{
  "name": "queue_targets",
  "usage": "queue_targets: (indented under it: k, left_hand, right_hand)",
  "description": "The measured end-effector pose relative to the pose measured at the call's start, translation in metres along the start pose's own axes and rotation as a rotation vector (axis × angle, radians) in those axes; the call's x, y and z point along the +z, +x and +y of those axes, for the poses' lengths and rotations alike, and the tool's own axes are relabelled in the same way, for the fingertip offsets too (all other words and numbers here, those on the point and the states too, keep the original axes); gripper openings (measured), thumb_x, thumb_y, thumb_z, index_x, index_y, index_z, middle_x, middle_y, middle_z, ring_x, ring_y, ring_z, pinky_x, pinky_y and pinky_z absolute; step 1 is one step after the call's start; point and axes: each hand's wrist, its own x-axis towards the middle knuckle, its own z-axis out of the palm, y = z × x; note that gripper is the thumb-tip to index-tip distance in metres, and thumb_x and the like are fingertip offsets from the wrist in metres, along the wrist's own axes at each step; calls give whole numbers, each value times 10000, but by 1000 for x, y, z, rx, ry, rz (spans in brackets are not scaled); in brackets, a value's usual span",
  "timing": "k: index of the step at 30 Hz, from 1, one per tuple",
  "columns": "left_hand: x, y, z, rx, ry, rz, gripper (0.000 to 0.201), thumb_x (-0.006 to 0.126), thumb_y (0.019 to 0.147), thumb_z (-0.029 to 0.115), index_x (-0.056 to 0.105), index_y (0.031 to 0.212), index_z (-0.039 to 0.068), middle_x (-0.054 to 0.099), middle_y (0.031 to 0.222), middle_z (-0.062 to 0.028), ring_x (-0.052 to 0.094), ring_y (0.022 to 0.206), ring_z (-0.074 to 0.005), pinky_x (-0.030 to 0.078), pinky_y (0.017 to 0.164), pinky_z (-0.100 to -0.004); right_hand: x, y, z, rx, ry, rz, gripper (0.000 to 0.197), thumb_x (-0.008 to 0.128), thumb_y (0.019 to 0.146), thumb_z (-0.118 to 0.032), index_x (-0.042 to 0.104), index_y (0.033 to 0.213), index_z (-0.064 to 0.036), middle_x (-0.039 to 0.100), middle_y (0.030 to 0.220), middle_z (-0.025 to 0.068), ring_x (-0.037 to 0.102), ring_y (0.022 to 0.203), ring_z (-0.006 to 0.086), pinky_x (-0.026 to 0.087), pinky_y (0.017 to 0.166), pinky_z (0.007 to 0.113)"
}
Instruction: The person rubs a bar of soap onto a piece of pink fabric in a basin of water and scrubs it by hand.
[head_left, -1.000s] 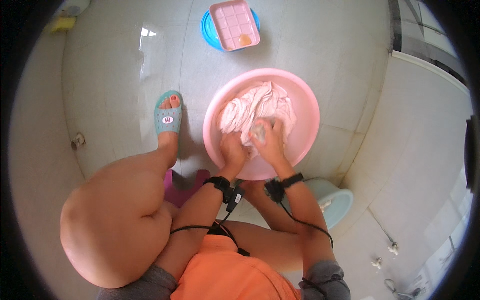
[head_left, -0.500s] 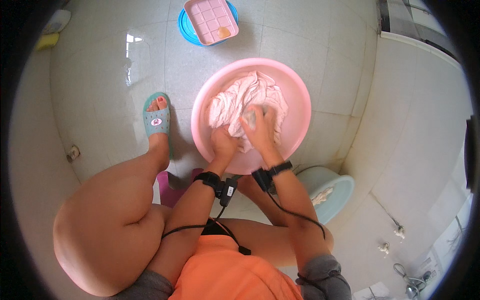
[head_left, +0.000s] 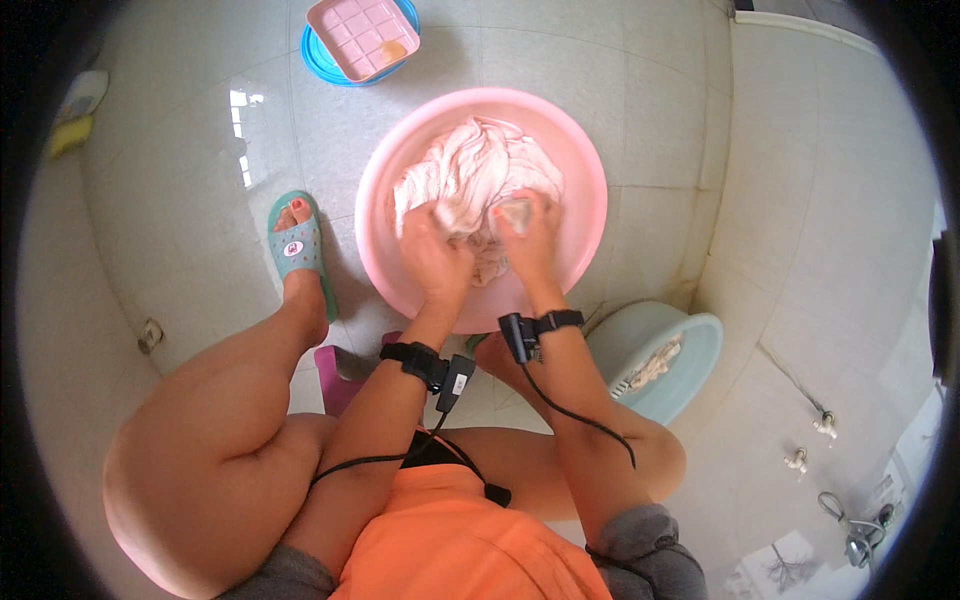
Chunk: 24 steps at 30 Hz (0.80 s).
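A pale pink, wet-looking cloth [head_left: 478, 160] lies bunched in a round pink basin [head_left: 594, 190] on the floor. At the cloth's near left side, my left hand [head_left: 436, 260] is closed on a fold of it, its fingertips partly hidden in the fabric. My right hand [head_left: 536, 244] grips a pale, whitish bar of soap [head_left: 515, 212] against the right part of the cloth. Motion smears the right fingers a little, and they cover part of the bar.
Beyond the basin, a pink tray [head_left: 350, 35] with a small yellowish lump rests on a blue round lid or tub [head_left: 318, 62]. A pale green basin [head_left: 700, 365] with light cloth leans near the right wall. My sandalled foot [head_left: 298, 240] stands left of the pink basin.
My left hand has shifted up along the cloth's left side. My right hand, with the soap, has moved slightly toward the cloth's right side. The whole view has shifted a little.
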Motion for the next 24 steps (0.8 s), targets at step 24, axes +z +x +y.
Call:
queue_targets:
  k: [24]
  left_hand:
    - [17, -17, -25, 308, 52, -186, 232, 579, 770, 72, 678, 980, 91, 452, 1353, -103, 276, 1383, -311, 188, 1154, -489]
  right_hand:
    - [-71, 166, -216, 270, 1185, -443, 512, 686, 850, -132, 433, 1292, -80, 548, 1189, 122, 552, 1103, 227, 510, 894, 429]
